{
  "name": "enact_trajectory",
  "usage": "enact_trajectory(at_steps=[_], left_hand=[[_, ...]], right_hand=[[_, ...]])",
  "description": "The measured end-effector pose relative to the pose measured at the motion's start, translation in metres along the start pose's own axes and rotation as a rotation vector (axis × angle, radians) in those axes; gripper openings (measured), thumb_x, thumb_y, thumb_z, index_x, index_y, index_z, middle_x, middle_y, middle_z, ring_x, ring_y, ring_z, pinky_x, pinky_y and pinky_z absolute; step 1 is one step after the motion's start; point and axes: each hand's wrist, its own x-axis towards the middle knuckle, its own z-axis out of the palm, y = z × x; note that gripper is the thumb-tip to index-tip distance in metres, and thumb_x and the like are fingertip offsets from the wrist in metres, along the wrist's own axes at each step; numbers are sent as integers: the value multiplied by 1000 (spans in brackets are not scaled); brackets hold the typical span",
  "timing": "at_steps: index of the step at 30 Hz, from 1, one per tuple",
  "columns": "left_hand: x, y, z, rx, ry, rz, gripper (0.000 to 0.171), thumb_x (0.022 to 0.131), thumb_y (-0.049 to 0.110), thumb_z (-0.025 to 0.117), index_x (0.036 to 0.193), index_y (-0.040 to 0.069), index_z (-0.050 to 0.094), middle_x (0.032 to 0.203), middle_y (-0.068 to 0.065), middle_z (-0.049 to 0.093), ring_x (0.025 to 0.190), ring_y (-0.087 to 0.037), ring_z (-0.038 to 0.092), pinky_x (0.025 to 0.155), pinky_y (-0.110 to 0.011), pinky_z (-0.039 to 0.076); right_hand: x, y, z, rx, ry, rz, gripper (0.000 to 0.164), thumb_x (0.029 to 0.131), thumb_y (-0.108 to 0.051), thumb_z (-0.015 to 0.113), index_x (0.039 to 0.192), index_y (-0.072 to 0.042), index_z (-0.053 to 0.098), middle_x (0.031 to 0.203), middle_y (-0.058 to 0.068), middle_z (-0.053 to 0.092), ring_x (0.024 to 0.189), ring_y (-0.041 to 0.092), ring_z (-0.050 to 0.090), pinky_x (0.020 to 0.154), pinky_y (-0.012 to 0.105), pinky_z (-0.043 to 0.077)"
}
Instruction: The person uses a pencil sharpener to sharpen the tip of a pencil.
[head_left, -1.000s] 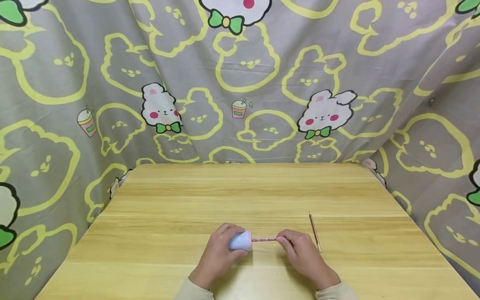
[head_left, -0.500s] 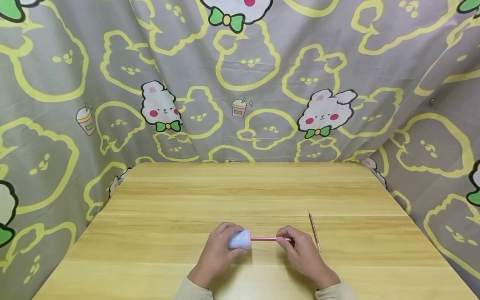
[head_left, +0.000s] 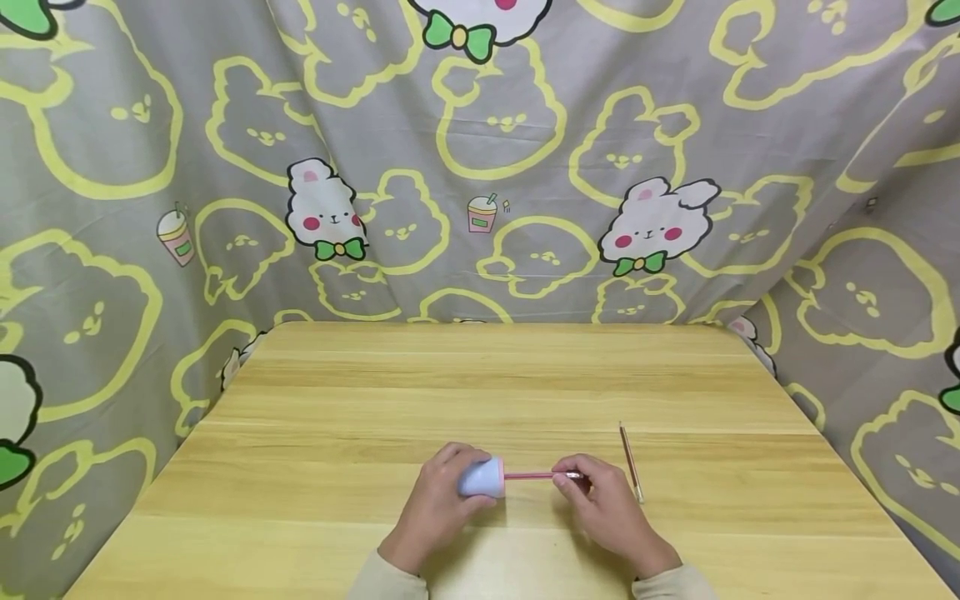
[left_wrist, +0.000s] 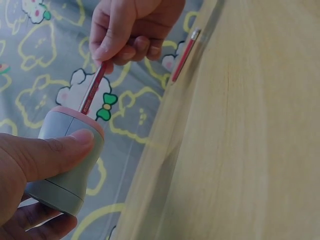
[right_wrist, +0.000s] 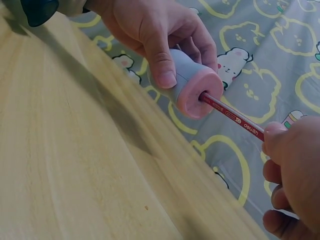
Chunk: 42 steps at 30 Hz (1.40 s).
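Observation:
My left hand [head_left: 442, 500] grips a light blue pencil sharpener [head_left: 482, 477] round its body, thumb on the near side. The sharpener lies sideways above the table, its pink end [right_wrist: 200, 95] facing right. A red pencil [right_wrist: 235, 117] with white lettering has one end in the hole of that pink face; the inserted tip is hidden. My right hand [head_left: 600, 504] pinches the pencil near its other end between thumb and forefinger, the remaining fingers loosely curled. In the left wrist view, the pencil [left_wrist: 92, 90] enters the sharpener [left_wrist: 70, 155] from above.
A second red pencil [head_left: 632, 462] lies on the wooden table [head_left: 480, 375], just beyond and right of my right hand. A grey curtain [head_left: 525, 275] with cartoon bears and rabbits hangs round the table's back and sides.
The pencil has turned about its length, so its lettering no longer shows in the head view. My right thumb and forefinger have shifted slightly on it. The left hand stays put.

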Motion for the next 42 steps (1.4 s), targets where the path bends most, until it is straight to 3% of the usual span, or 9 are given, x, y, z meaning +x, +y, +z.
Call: enact_trajectory(at_steps=[5, 12, 21, 34, 42], left_hand=[[1, 0, 1, 1, -3, 7, 48, 70, 14, 86, 113, 6, 66, 110, -8, 61, 95, -26, 62, 75, -33, 55], [2, 1, 2, -4, -15, 7, 47, 71, 13, 86, 113, 5, 66, 111, -9, 61, 95, -26, 62, 75, -33, 56], [3, 2, 2, -3, -19, 7, 48, 71, 12, 86, 113, 4, 66, 111, -10, 61, 96, -27, 62, 75, -34, 56], [2, 1, 2, 11, -5, 14, 48, 70, 13, 86, 112, 5, 66, 111, -10, 61, 95, -28, 62, 75, -35, 56], [2, 2, 2, 14, 1, 19, 47, 70, 13, 87, 112, 6, 66, 110, -9, 62, 94, -26, 62, 74, -33, 56]], right_hand=[[0, 3, 0, -8, -4, -25, 6, 90, -3, 67, 86, -8, 67, 72, -11, 57, 59, -2, 43, 48, 19, 42], [1, 3, 0, -20, -6, -23, 10, 89, 1, 66, 80, -3, 67, 63, -20, 40, 52, -5, 32, 41, 17, 33], [1, 0, -1, 4, -5, 29, 6, 89, -1, 67, 91, -6, 68, 63, -17, 46, 52, -4, 35, 42, 18, 35], [-1, 2, -3, 39, -42, -11, 14, 89, 2, 65, 92, -12, 64, 66, -10, 52, 55, -3, 39, 45, 19, 39], [1, 2, -3, -8, -44, -52, 17, 88, 4, 66, 90, -13, 63, 65, -21, 42, 53, -6, 34, 42, 17, 34]])
